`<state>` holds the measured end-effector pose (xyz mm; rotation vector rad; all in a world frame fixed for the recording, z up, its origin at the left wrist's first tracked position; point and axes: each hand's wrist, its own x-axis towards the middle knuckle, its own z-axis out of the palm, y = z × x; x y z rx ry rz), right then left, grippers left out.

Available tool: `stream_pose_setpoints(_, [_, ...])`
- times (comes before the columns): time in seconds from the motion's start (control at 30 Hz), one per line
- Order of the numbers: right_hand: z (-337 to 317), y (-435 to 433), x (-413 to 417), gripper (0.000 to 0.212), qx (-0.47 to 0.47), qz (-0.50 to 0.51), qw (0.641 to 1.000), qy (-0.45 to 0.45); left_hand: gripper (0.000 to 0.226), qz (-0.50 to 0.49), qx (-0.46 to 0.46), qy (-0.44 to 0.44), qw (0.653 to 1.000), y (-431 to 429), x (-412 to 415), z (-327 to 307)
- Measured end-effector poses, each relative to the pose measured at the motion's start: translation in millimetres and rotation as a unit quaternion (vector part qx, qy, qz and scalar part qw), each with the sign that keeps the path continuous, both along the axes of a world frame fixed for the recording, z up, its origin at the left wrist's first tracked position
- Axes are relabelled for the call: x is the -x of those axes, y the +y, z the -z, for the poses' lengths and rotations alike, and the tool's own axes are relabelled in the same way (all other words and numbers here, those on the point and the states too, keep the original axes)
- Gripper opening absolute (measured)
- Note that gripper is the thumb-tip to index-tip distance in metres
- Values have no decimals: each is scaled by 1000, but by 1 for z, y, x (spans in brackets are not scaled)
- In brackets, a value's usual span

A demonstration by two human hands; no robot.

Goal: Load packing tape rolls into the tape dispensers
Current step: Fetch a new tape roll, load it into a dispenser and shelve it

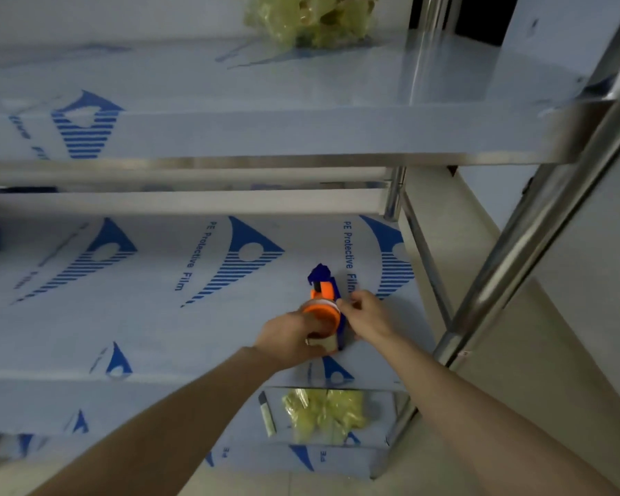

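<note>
**Head view, loading step.** The dispenser (323,281), blue-framed with an orange hub (319,313), lies on the film-covered counter (151,316) just right of the frame's centre. Its blue nose points toward the top of the frame.

My left hand (287,336) enters from the lower left and curls round the near end of the dispenser. What looks like a pale tan roll (325,343) shows beneath its fingers; how far it sits on the hub I cannot tell.

My right hand (367,316) enters from the lower right and pinches the dispenser at the hub's right edge with thumb and forefinger. Whether a tape end lies between the fingertips is too small to see.

A shelf (265,134) spans the frame above, with a bag (312,19) of yellowish pieces at top centre.

**Judgement.** The step in hand appears to be seating the roll and leading its end forward. To do it well:
- I would steady the frame with the left hand.
- I would press the roll squarely onto the hub until it sits flush.
- I would check that the sticky side faces the counter.
- I would then draw the end straight toward the nose, not skewed, so it does not fold onto itself.
- The cutter is not discernible here, so fingertips should keep clear of the nose.
</note>
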<state>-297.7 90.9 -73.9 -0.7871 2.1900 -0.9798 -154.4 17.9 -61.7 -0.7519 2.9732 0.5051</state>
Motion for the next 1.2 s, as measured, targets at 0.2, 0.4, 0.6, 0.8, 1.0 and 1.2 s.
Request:
stream_pose_setpoints(0.2, [0, 6, -8, 47, 9, -14, 1000, 26, 91, -52, -4, 45, 998, 8, 5, 2])
stream_pose_setpoints(0.4, [-5, 16, -15, 46, 15, -73, 997, 29, 116, -142, -88, 5, 986, 16, 23, 13])
stream_pose_setpoints(0.6, [-11, 20, -13, 48, 23, -122, 989, 85, 109, -157, -109, 27, 981, 10, 19, 8])
stream_pose_setpoints(0.8, [-13, 26, 7, 54, -25, -127, 971, 198, 101, -148, -117, 5, 982, -2, 5, -4])
stream_pose_setpoints(1.0, [-17, 29, 0, 48, -50, -193, 928, 316, 99, -169, -186, 35, 967, 3, 2, -7])
stream_pose_setpoints(1.2, [-17, 29, -5, 43, -83, -187, 913, 352, 94, -171, -302, 162, 924, 4, 4, -24])
